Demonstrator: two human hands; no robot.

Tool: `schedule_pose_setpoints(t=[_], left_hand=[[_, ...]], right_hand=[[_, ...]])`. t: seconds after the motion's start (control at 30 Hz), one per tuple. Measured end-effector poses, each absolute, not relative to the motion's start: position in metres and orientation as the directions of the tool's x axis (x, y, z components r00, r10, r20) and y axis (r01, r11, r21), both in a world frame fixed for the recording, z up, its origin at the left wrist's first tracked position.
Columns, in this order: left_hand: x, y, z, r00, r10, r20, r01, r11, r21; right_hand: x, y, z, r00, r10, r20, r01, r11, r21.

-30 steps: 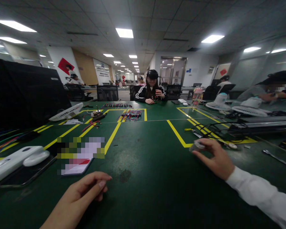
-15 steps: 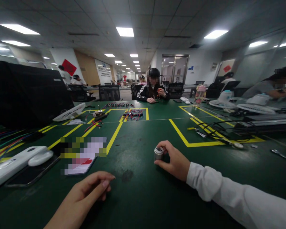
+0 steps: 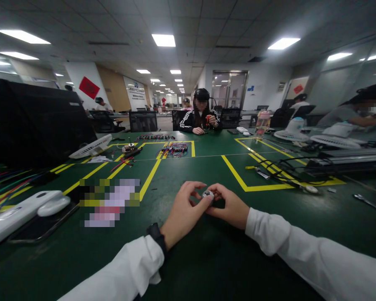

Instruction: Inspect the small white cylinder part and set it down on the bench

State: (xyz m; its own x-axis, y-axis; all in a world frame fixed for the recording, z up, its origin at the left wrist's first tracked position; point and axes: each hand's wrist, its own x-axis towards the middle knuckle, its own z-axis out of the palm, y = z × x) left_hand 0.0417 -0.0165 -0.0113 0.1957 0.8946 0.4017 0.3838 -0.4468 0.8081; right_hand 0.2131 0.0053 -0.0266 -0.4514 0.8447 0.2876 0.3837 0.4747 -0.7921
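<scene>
A small silver metal cylinder [image 3: 208, 195] with a dark centre on top stands upright on the green table in front of me, or just above it; I cannot tell which. My right hand [image 3: 227, 203] grips it from the right between thumb and fingers. From the left, my left hand [image 3: 189, 209] curls around it, the thumb lying against its near side and the fingertips reaching behind. Both hands cover most of the cylinder's sides. A black band circles my left wrist.
To the left lie a blurred phone-like item [image 3: 113, 202], a dark phone [image 3: 40, 223] and a white device [image 3: 21, 215]. Wire bundles [image 3: 174, 149] lie farther back. Black cables [image 3: 282, 173] and a wrench [image 3: 371, 203] are at right. Across the table sits a person [image 3: 200, 115].
My left hand has moved right and forward from the near left of the table to the cylinder, closing around it. My right hand has stayed almost in place, still holding it.
</scene>
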Motion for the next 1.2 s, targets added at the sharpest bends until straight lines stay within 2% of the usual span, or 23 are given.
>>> schedule_pose_setpoints(t=[0.23, 0.47, 0.73, 0.83, 1.0, 1.1, 1.2], left_hand=[[0.047, -0.013, -0.011, 0.21, 0.837, 0.505, 0.469, -0.539, 0.7], [0.036, -0.01, 0.002, 0.16, 0.823, 0.546, 0.507, -0.543, 0.67], [0.014, -0.008, -0.027, 0.344, 0.875, 0.342, 0.681, -0.483, 0.55], [0.016, -0.009, -0.026, 0.369, 0.877, 0.309, 0.654, -0.481, 0.584], [0.0, -0.026, -0.011, 0.279, 0.912, 0.299, 0.52, -0.406, 0.752], [-0.027, -0.046, -0.008, 0.192, 0.953, 0.233, 0.438, -0.296, 0.849], [-0.059, -0.067, -0.011, 0.142, 0.978, 0.154, 0.37, -0.197, 0.908]], right_hand=[[0.212, 0.005, -0.029, -0.474, 0.822, 0.316, 0.38, 0.515, -0.769], [0.214, 0.003, -0.026, -0.442, 0.832, 0.335, 0.44, 0.527, -0.727], [0.219, 0.001, -0.028, -0.389, 0.844, 0.368, 0.503, 0.53, -0.683], [0.218, 0.0, -0.028, -0.377, 0.841, 0.388, 0.518, 0.539, -0.664], [0.252, 0.0, -0.028, -0.221, 0.862, 0.456, 0.58, 0.492, -0.649], [0.308, -0.001, -0.03, -0.096, 0.866, 0.491, 0.653, 0.427, -0.625], [0.379, -0.007, -0.033, 0.063, 0.838, 0.543, 0.811, 0.274, -0.517]])
